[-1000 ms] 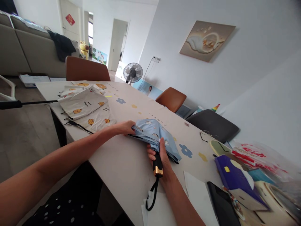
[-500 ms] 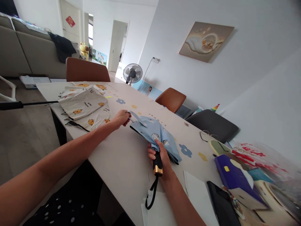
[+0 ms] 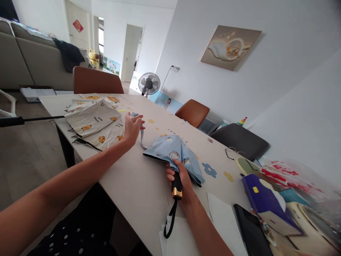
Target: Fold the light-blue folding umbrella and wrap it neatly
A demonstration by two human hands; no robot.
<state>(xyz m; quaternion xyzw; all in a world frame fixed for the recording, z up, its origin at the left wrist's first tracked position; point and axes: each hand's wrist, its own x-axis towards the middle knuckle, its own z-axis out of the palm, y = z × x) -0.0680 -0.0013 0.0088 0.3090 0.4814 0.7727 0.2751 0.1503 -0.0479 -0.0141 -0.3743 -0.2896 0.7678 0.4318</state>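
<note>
My right hand (image 3: 179,179) is wrapped round a folded light-blue umbrella (image 3: 170,147) with cartoon prints, where its cloth meets the black handle (image 3: 176,182). The handle ends in a gold-coloured cap, and a black wrist loop (image 3: 170,224) hangs from it. My left hand (image 3: 134,128) is raised left of the umbrella, some fingers stretched out. A narrow blue strap (image 3: 142,138) runs up from the canopy's edge to these fingers, which appear to hold its upper end. Left of this hand, a cream umbrella (image 3: 96,122) with yellow cartoon prints lies loosely folded, its shaft jutting past the table edge.
The white table (image 3: 128,185) has printed flowers. On its right are white papers (image 3: 223,217), a black phone-like device (image 3: 252,231), a purple tissue box (image 3: 269,202), glasses (image 3: 231,153) and a plastic bag (image 3: 290,174). Chairs and a fan (image 3: 149,84) stand beyond.
My left hand has moved slightly left and up, its fingers spreading. The strap, earlier stretched across toward the canopy, now hangs down from the fingers. My right hand keeps its grip.
</note>
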